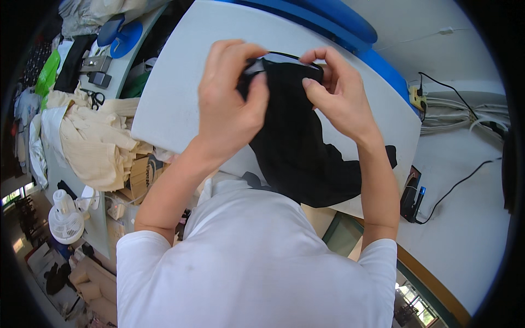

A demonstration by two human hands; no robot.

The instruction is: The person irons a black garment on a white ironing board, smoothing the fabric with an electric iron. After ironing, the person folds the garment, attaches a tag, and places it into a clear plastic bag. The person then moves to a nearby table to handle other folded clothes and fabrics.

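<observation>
A black cloth garment (pixel 295 131) hangs from both hands over the white table top (pixel 175 82), and its lower part bunches toward my body at the near edge. Its exact kind cannot be made out. My left hand (pixel 232 101), slightly blurred, pinches the left side of the garment's far edge between thumb and fingers. At the right side of that edge, my right hand (pixel 339 93) grips the cloth with thumb and curled fingers. Between the hands the edge is spread apart, and a thin dark rim curves across the gap.
A blue padded bar (pixel 339 22) runs along the table's far side. Cream knit garments (pixel 90 142) are heaped at the left, near black scissors (pixel 95 99) and a white fan (pixel 66 218). Cables (pixel 448 117) and a power socket (pixel 417 100) lie at the right.
</observation>
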